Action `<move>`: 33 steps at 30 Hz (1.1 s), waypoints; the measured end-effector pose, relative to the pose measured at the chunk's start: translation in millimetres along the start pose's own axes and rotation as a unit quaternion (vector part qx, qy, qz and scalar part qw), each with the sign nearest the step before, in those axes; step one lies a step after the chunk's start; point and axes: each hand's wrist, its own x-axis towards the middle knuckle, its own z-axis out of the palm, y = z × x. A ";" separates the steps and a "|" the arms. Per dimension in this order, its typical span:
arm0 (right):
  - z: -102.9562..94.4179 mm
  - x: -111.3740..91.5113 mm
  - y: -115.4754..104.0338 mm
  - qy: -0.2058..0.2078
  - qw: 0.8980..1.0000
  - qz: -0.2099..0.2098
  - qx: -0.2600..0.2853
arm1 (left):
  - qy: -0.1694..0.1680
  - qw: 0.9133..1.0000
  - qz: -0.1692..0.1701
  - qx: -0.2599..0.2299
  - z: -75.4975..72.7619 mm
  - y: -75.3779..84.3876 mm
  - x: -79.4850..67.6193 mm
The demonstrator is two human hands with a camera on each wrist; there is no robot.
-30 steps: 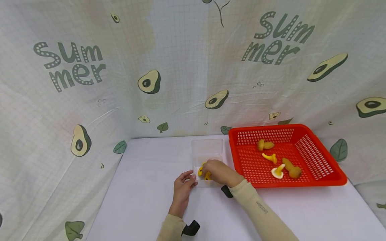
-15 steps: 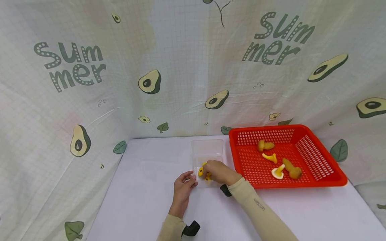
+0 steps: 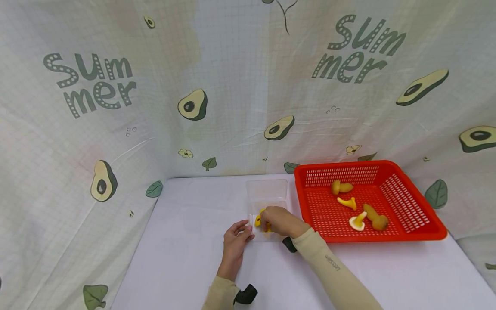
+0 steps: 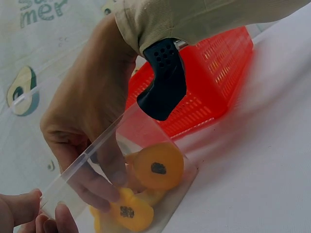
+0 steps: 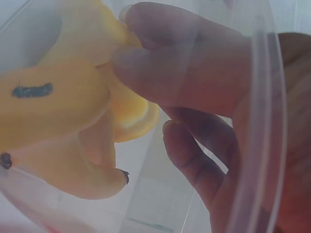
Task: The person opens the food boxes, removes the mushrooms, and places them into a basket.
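A clear plastic box (image 3: 267, 237) stands on the table with its lid (image 3: 266, 189) folded back. My left hand (image 3: 234, 243) grips its left rim between thumb and fingers. Inside lie several yellow toy mushrooms (image 4: 159, 167), some bearing a dark patch. From above, my right hand (image 3: 284, 221) reaches down into the box. In the right wrist view, its thumb and forefinger pinch the edge of a yellow mushroom (image 5: 133, 109), seen through the clear wall. The other fingers are bent beneath, apart from the pieces.
A red plastic basket (image 3: 403, 237) stands right of the box. In it lie two brown toy mushrooms (image 3: 375, 217), a yellow one (image 3: 347, 203), and a white-capped one (image 3: 357, 221). A white cloth covers the table (image 3: 186, 241); a printed curtain (image 3: 232, 146) hangs behind.
My right hand shifts slightly inside the box and turns a little, with its wrist a touch further left. My left hand keeps its place on the rim.
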 end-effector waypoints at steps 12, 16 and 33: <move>0.6 0.9 -1.7 -0.014 0.998 0.049 0.022 | 0.013 1.000 -0.001 0.021 0.4 -3.3 0.4; -1.4 0.9 -3.4 -0.033 0.997 0.064 0.038 | 0.014 1.000 -0.004 0.022 0.6 -3.0 1.0; 4.9 2.7 2.8 0.000 0.999 0.030 -0.017 | 0.011 1.000 0.003 0.021 1.0 -2.1 1.2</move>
